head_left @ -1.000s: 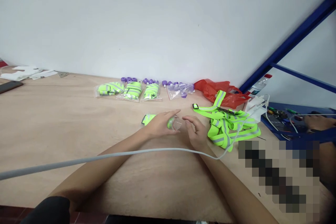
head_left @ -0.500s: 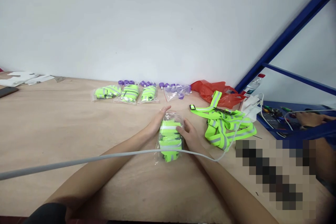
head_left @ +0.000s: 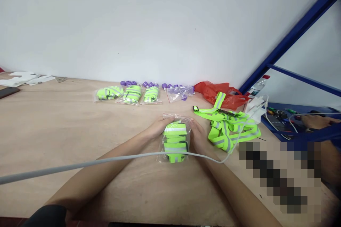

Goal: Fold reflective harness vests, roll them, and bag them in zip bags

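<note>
"What lay closest to you?"

"The grey cable [head_left: 112, 156], crossing your view in front of the lower part of the clear bag [head_left: 174, 142]. You couldn't tell whether the two touched."

"And how did the bag lie?"

"On the tabletop [head_left: 80, 124], between your left hand [head_left: 157, 127] and your right hand [head_left: 199, 134], its long axis running away from you, with a bundle of yellow-green straps [head_left: 175, 129] inside. Your left fingers held its far left corner, thumb over the top edge; your right fingers held the far right side. Neither hand was nearer: both touched it."

"What differed from half a second earlier?"

"Your right thumb had lain on the bag's face, and your left fingers had reached past its top. Now both sets had closed in at the far corners."

"And beyond?"

"The loose strap pile [head_left: 227, 140] lay to your right; farther off, three filled bags [head_left: 132, 94] sat near the wall [head_left: 160, 25]."
</note>
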A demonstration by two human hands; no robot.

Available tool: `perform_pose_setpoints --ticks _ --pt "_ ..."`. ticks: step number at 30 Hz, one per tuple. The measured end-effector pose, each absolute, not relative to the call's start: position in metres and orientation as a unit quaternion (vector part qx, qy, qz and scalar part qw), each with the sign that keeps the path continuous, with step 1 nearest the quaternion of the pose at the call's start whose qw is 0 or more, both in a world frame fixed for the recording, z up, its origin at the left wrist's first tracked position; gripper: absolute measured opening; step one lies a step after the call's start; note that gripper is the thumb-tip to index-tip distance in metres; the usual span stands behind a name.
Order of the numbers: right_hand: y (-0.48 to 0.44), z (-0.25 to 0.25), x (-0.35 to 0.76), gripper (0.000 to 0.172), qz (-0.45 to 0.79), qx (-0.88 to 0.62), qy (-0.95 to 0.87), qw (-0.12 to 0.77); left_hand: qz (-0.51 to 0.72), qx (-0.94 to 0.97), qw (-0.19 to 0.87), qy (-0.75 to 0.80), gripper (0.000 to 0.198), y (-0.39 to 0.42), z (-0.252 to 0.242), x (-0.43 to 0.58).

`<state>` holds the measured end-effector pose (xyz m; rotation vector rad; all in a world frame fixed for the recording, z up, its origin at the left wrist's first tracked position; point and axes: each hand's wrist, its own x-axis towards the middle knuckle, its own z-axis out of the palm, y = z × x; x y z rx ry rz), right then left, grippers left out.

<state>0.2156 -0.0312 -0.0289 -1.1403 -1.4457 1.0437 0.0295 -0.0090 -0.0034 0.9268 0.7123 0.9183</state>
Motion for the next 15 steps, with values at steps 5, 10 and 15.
perform_pose_setpoints --ticks 5,10,15 --pt "-0.032 -0.025 0.218 0.033 0.499 -0.471 -0.515 0.514 0.398 0.432 0.752 0.299 0.049 -0.008 -0.001 0.028" --pt "-0.034 -0.028 0.219 0.030 0.510 -0.443 -0.470 0.568 0.367 0.488 0.738 0.286 0.049 -0.015 0.005 0.029" --pt "-0.033 -0.028 0.219 0.037 0.506 -0.428 -0.481 0.574 0.382 0.540 0.664 0.348 0.056 -0.017 0.008 0.032"
